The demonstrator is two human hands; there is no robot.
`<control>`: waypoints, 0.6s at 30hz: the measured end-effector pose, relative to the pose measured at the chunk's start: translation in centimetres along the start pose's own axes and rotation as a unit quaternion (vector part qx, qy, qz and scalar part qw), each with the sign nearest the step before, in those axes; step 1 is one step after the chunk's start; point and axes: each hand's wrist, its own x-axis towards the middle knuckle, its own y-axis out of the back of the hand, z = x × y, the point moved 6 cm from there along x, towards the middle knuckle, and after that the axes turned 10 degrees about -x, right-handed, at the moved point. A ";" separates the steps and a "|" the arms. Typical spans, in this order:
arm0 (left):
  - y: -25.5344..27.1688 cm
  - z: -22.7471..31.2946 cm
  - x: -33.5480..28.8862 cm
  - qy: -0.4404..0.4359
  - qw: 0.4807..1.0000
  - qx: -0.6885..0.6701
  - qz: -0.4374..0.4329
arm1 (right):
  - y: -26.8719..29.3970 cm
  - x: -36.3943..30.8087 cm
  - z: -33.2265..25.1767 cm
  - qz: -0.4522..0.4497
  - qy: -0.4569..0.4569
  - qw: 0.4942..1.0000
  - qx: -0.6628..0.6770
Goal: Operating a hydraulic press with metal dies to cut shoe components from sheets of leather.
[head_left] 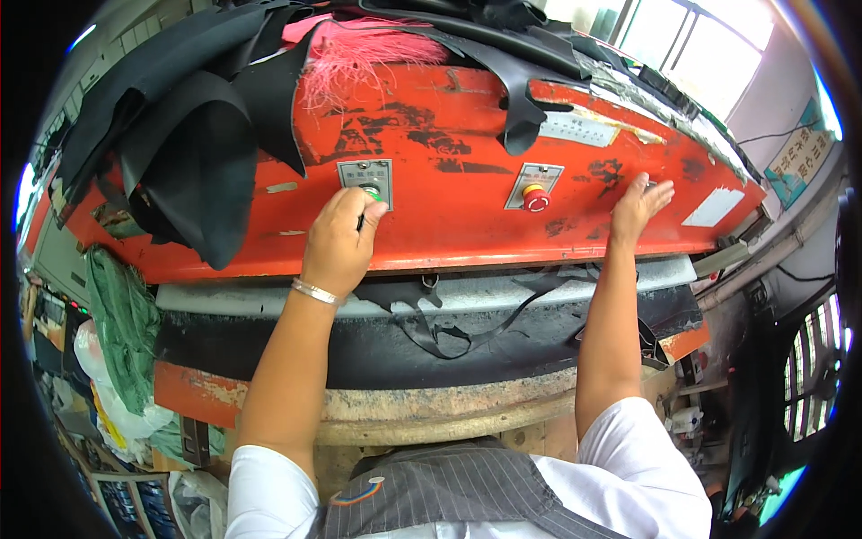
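My left hand [339,241], with a bracelet [314,291] at the wrist, is closed in front of a metal plate on a red machine panel [431,216]. Its thumb and fingers meet the green button [372,193] on that plate. Something small and dark shows between thumb and fingers; I cannot make out what. My right hand [639,214] reaches the right part of the panel with its fingers apart, over a small dark part mostly hidden by the hand. Between the hands sits a red mushroom button [536,198] with a yellow collar.
Below the panel, black cut-out strips [449,337] lie on a dark work surface [269,346]. Black sheets [193,162] hang over the panel's left top, beside pink fringe [368,54]. Green sacking [126,323] is at the left, and a pipe [750,262] runs at the right.
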 end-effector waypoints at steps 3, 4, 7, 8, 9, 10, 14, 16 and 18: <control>-0.8 -0.1 -4.5 0.102 0.983 -0.075 -0.133 | 1.8 -5.0 -1.3 -0.075 0.087 0.992 0.050; -1.2 -0.2 -7.7 0.132 0.968 -0.101 -0.190 | 2.3 -8.3 -2.4 -0.140 0.143 0.977 0.077; -2.2 0.4 -17.9 0.191 0.917 -0.052 -0.347 | 4.6 -20.2 -6.7 -0.521 0.132 0.840 0.077; -2.5 1.1 -20.3 0.210 0.898 -0.051 -0.383 | 6.2 -23.6 -8.0 -0.607 0.157 0.776 0.062; -2.7 1.7 -22.4 0.226 0.882 -0.030 -0.413 | 7.7 -26.6 -9.2 -0.642 0.229 0.728 0.073; -2.5 2.5 -23.7 0.213 0.895 -0.002 -0.391 | 8.8 -29.0 -10.4 -0.676 0.252 0.687 0.088; -2.3 4.0 -24.6 0.226 0.916 0.078 -0.323 | 11.1 -35.7 -12.3 -0.664 0.361 0.647 0.100; -2.6 4.2 -24.9 0.222 0.922 0.086 -0.305 | 11.5 -36.5 -12.4 -0.657 0.380 0.648 0.064; -2.7 4.0 -25.4 0.216 0.934 0.092 -0.271 | 11.8 -36.7 -12.5 -0.627 0.409 0.662 0.041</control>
